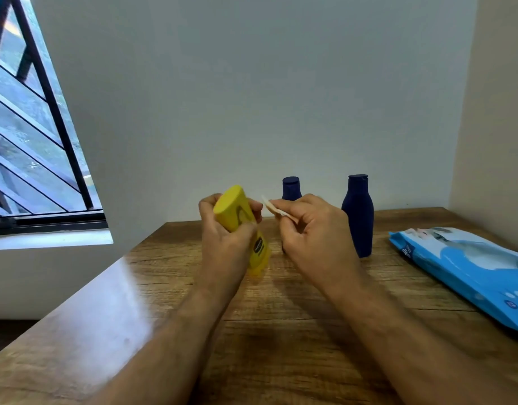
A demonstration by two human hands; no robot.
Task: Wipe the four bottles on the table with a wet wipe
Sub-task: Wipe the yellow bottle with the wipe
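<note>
My left hand (222,232) grips a yellow bottle (233,209), lifted off the table and tilted with its flat end toward me. Just to its right, my right hand (310,229) pinches a folded white wet wipe (271,207), close to the yellow bottle but apart from it. Behind my right hand stands a dark blue bottle (291,188), mostly hidden, only its cap and neck showing. A second, taller dark blue bottle (358,217) stands upright to the right of that hand. No other bottle is visible.
A blue wet-wipe pack (468,270) lies flat at the right side of the wooden table (281,331). White walls close the back and right. A barred window is at the left, beyond the table's left edge.
</note>
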